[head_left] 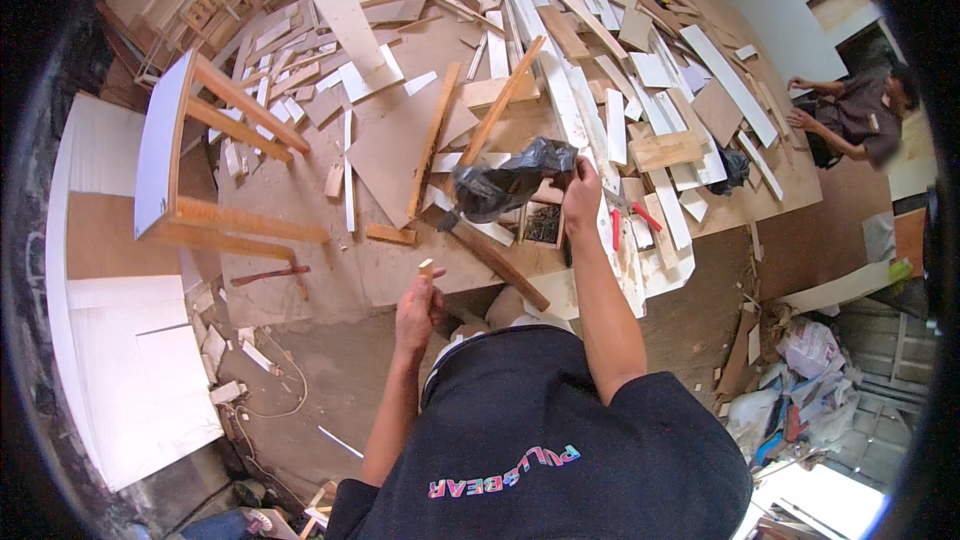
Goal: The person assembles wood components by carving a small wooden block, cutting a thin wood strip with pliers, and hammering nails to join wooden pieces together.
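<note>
My right hand [582, 195] is raised over the work table and grips a crumpled black plastic bag [500, 180] by its right end. Lower and to the left, my left hand [415, 318] is closed round a small light wooden block [427, 268], whose end sticks up past the fingers. Between the hands lies a hammer [500, 265], its wooden handle toward me. A small wooden box [543, 224] of dark nails sits just under the bag. Right of my right hand are pliers [640, 220] with red handles.
Offcuts and boards cover much of the table [375, 275]. A stool [160, 150] with a white seat lies on its side at the left, near a slim red tool [270, 275]. Another person [860, 115] is beyond the table's right edge. Plastic bags [800, 380] lie at lower right.
</note>
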`<state>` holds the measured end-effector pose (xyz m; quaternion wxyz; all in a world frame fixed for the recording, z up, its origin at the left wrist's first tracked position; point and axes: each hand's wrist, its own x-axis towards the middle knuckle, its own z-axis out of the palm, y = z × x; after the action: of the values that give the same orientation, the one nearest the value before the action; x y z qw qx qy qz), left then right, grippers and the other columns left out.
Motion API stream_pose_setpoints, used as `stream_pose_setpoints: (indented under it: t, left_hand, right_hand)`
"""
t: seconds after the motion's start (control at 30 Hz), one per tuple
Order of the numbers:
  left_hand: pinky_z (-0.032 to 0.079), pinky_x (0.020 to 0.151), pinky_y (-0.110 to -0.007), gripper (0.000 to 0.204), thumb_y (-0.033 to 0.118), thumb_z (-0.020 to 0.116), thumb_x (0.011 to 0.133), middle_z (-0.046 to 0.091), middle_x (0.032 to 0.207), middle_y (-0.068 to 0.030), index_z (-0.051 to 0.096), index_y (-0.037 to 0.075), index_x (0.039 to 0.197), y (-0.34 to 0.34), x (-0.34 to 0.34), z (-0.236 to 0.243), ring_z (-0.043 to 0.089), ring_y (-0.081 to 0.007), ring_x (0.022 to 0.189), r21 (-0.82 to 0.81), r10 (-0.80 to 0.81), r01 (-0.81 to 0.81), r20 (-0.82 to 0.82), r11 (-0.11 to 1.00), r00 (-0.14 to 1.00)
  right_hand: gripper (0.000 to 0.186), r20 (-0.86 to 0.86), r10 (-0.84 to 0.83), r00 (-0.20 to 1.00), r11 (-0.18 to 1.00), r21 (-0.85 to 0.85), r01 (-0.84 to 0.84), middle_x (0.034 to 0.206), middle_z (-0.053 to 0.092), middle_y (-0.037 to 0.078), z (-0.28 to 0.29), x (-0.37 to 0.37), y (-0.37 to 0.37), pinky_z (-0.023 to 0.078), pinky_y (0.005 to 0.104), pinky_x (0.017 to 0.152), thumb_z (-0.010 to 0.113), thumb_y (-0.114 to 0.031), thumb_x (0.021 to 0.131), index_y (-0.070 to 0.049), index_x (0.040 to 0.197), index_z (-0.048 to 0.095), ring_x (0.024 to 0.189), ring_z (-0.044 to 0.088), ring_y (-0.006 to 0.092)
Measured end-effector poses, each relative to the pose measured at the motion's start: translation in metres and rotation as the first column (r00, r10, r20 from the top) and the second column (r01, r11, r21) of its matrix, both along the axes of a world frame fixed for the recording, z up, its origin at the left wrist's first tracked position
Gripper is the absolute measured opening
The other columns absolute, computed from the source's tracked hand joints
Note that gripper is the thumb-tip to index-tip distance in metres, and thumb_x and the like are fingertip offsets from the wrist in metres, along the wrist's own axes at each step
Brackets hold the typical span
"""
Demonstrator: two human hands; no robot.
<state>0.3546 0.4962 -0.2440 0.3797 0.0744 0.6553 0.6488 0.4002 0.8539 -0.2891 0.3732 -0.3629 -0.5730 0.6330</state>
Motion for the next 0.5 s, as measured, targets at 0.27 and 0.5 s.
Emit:
stream_pose_setpoints:
  t: [0.27,0.5]
  left_hand:
    - [0.032,0.052,-0.022,0.057,0.052,0.044,0.111,0.050,0.076,0.0033,0.064,0.004,0.133,0.055,-0.012,0.021,0.041,-0.0045,0.060,-0.029,0.025,-0.023,0.036,0.999,0.999]
    - [0.038,0.064,-0.023,0.053,0.044,0.045,0.113,0.054,0.085,0.0040,0.062,0.003,0.142,0.076,-0.003,0.006,0.045,-0.0062,0.070,-0.097,-0.094,0.109,0.155,0.989,0.984]
  right_hand:
    - [0.046,-0.059,-0.053,0.997,0.996,-0.078,0.048,0.126,0.069,0.010,0.061,-0.014,0.054,0.053,0.0294,0.083,0.061,-0.015,0.105,-0.002,0.148,0.049,0.104,0.071,0.0168]
    - [0.045,0.242,0.240,0.940,0.968,0.013,-0.250,0.122,0.069,0.008,0.016,0.049,-0.022,0.054,0.0320,0.091,0.067,-0.019,0.100,-0.005,0.143,0.060,0.105,0.067,0.0171]
